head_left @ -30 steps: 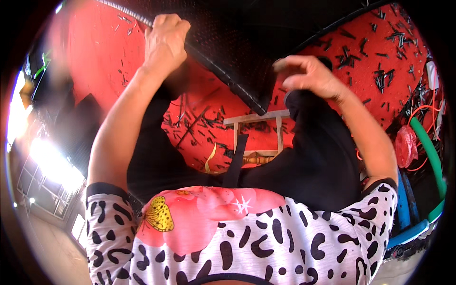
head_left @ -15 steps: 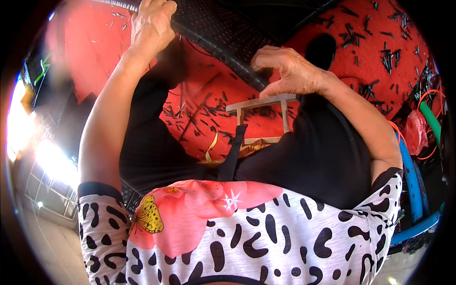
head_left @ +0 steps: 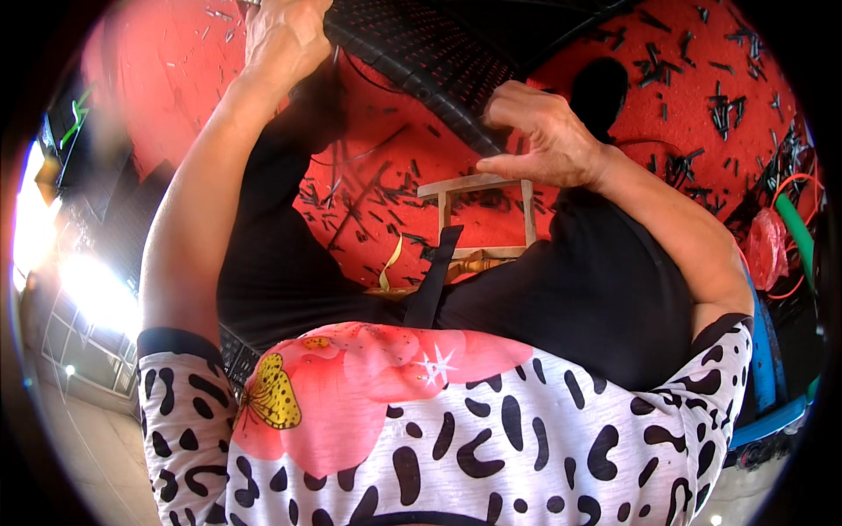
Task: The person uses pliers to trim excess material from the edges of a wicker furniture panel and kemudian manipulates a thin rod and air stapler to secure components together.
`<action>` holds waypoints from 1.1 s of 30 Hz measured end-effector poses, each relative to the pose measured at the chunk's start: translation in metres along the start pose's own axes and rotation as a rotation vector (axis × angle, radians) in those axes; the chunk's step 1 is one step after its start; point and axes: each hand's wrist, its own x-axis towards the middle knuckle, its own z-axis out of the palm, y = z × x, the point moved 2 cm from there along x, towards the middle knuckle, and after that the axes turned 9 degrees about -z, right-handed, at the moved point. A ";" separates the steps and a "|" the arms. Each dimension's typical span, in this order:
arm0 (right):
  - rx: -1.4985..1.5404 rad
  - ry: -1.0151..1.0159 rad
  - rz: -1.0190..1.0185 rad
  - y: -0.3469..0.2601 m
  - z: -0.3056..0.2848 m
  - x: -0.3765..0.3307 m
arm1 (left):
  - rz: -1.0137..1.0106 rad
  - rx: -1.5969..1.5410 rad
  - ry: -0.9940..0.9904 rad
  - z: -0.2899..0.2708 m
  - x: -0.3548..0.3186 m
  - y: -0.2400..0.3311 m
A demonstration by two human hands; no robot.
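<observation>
A black woven panel with a thick wrapped edge [head_left: 417, 83] slants across the top of the head view, above my knees. At the upper left end of that edge, my left hand [head_left: 288, 44] is closed round it, its fingertips partly cut off by the frame. My right hand [head_left: 553, 138] curls over the lower right end, fingers bent over the weave and thumb lying along the near side. The panel's far part runs out of the picture.
Between my legs stands a small wooden frame [head_left: 478, 184] on red floor covering [head_left: 377, 254]. Many short black strip cuttings [head_left: 724, 110] lie scattered on it. At the right are a green tube [head_left: 795, 232], a red plastic bag [head_left: 766, 250] and a blue frame [head_left: 772, 425].
My right hand and the panel's lower end have shifted slightly to the right. The left hand has moved a little right, still on the edge.
</observation>
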 end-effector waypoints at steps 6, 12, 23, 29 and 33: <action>0.026 -0.120 0.057 0.005 -0.015 -0.001 | -0.019 0.025 -0.092 0.004 0.009 0.000; 0.083 0.012 0.383 0.051 -0.033 -0.022 | -0.048 0.097 -0.130 0.017 0.004 -0.012; -0.105 0.316 0.803 0.188 -0.049 -0.140 | 0.028 0.040 -0.048 0.016 0.009 -0.006; 0.136 0.509 0.929 0.193 -0.053 -0.143 | -0.023 0.014 -0.081 0.010 0.011 0.001; 0.166 0.547 0.959 0.186 -0.066 -0.136 | -0.010 -0.021 -0.053 0.006 0.011 0.004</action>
